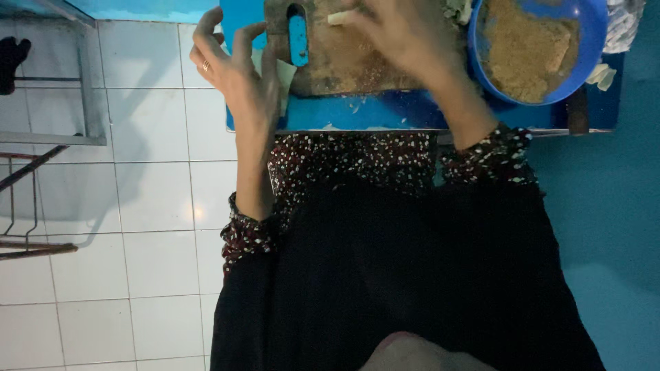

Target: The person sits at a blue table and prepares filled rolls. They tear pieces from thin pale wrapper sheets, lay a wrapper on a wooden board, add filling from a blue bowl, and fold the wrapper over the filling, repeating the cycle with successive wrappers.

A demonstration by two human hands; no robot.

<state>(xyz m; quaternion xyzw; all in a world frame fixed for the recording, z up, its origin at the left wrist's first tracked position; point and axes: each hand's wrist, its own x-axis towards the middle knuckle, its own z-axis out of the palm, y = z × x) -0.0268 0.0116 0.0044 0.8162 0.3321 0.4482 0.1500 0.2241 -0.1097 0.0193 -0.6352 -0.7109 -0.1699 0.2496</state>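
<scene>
A worn wooden cutting board [344,65] with a handle slot lies on a blue table [412,110] at the top of the view. My left hand [237,69], with a ring on one finger, hovers at the board's left edge with fingers spread, holding nothing. My right hand [405,38] rests on the board with fingers curled over a small pale piece [337,17]; its grip is partly hidden. A blue bowl [595,41] of brown crumbs stands right of the board.
White tiled floor [137,206] lies to the left, with a metal frame [86,103] and thin metal rack legs [27,206] on it. A crumpled white cloth [625,24] sits beyond the bowl. Blue floor lies at right.
</scene>
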